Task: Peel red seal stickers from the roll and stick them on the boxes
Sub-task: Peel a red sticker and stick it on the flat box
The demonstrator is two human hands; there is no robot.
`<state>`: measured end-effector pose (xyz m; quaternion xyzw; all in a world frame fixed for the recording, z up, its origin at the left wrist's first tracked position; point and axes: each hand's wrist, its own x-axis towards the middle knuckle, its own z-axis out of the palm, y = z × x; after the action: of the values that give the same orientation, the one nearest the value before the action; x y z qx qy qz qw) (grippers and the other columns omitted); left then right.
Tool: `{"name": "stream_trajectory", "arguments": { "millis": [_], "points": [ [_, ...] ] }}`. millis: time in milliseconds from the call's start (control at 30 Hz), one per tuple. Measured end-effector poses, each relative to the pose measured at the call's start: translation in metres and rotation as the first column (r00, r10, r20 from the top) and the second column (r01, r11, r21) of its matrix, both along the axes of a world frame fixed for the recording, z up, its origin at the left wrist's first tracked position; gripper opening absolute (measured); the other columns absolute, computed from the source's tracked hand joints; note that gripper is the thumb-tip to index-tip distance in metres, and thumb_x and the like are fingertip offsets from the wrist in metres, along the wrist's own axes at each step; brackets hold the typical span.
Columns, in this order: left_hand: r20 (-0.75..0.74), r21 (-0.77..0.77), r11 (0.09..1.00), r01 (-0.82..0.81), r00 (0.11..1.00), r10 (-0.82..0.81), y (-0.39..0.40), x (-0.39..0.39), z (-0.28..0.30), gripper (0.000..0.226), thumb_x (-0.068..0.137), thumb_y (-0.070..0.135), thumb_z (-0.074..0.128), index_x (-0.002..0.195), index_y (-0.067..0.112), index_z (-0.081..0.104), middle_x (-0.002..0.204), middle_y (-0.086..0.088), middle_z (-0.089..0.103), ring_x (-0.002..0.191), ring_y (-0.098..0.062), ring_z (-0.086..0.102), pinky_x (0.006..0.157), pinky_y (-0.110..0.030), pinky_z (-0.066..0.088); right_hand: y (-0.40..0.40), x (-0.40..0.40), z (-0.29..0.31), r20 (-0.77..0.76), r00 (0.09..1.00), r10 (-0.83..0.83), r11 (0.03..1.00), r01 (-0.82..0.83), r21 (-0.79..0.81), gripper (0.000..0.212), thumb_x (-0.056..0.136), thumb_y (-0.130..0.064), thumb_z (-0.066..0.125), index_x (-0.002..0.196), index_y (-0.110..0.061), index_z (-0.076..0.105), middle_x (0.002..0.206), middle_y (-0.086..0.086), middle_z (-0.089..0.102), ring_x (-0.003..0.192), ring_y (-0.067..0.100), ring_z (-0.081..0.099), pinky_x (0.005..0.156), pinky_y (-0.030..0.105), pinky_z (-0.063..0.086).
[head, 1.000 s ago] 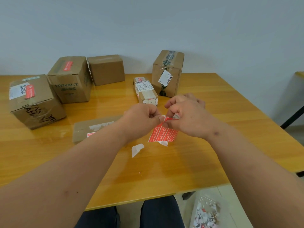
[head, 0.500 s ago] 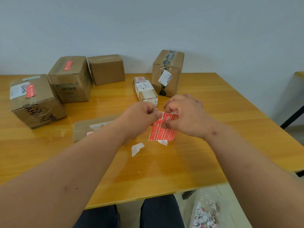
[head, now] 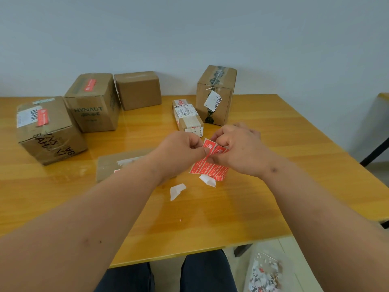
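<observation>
Cardboard boxes stood along the back of the wooden table, and the sticker strip, held above the middle of the table, served as the reference for all of them. Far left of the strip sat the box marked BAHA, already bearing a red sticker on top; next to it, the HYNAUT box carried 1 too. The plain box behind and left of the strip showed none, nor did I see a peeled seal on the tall box behind it. The flat box lay just left of the strip, partly hidden by the forearm.

The left hand touched the strip's upper left edge, fingers curled, thumb and forefinger pinching a corner there. The right hand pinched the strip's top from the right, its fingers bent tight. The strip hung downward from both pinches, its long axis running toward the person. Judging by this, the peel would pull leftward, and the flat box lay nearest for sticking.
</observation>
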<state>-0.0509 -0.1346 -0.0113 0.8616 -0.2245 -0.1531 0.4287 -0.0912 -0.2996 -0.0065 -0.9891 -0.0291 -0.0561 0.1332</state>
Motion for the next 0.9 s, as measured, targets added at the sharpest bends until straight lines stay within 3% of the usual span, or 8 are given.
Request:
{"name": "stream_trajectory", "arguments": {
  "millis": [233,467,600,700,900],
  "points": [
    [-0.072,-0.075,0.993,-0.092,0.994,0.087,-0.0040,-0.0009,-0.0065,0.024,0.094,0.029,0.062,0.093,0.006,0.068,0.088,-0.005,0.073,0.088,-0.018,0.070,0.080,-0.034,0.058,0.0034,-0.0039,-0.0041,0.082,0.997,-0.001,1.000,0.001,-0.006,0.014,0.085,-0.039,0.065,0.084,-0.028,0.072,0.116,-0.019,0.056,0.122,0.013,0.032,0.096,0.041,0.019],
    [-0.110,-0.095,0.993,-0.074,0.992,0.063,-0.0028,-0.0017,-0.0054,0.024,0.095,0.033,0.060,0.093,0.011,0.069,0.088,-0.002,0.074,0.090,-0.018,0.070,0.075,-0.027,0.054,0.0007,-0.0059,-0.0044,0.062,0.998,-0.027,0.999,0.024,0.047,0.021,0.078,-0.045,0.071,0.075,-0.025,0.071,0.110,-0.017,0.056,0.116,0.013,0.035,0.094,0.041,0.021],
    [-0.108,-0.092,0.995,-0.049,0.993,0.039,0.0010,-0.0036,-0.0029,0.027,0.090,0.042,0.063,0.090,0.017,0.072,0.084,0.000,0.075,0.093,-0.028,0.069,0.088,-0.044,0.055,0.0003,-0.0032,-0.0033,0.017,0.999,-0.047,0.998,0.046,0.036,0.018,0.079,-0.045,0.070,0.078,-0.028,0.074,0.112,-0.020,0.057,0.119,0.014,0.033,0.094,0.041,0.021],
    [-0.090,-0.057,0.998,-0.011,0.996,0.006,0.0042,-0.0029,-0.0025,0.019,0.087,0.037,0.070,0.090,0.018,0.073,0.090,-0.006,0.075,0.098,-0.033,0.067,0.090,-0.052,0.052,0.0013,-0.0039,-0.0028,0.018,0.999,-0.034,0.998,0.033,0.048,0.014,0.077,-0.048,0.070,0.076,-0.033,0.072,0.108,-0.024,0.053,0.118,0.013,0.033,0.094,0.042,0.021],
    [-0.002,0.037,0.999,0.026,1.000,-0.026,0.0031,-0.0035,0.0004,0.019,0.092,0.036,0.064,0.087,0.019,0.070,0.088,-0.003,0.073,0.092,-0.027,0.068,0.083,-0.047,0.055,0.0024,-0.0027,-0.0065,0.033,0.999,-0.021,0.999,0.020,0.043,0.012,0.078,-0.043,0.071,0.079,-0.031,0.074,0.104,-0.026,0.052,0.118,0.014,0.035,0.093,0.042,0.022]
  ]
}}
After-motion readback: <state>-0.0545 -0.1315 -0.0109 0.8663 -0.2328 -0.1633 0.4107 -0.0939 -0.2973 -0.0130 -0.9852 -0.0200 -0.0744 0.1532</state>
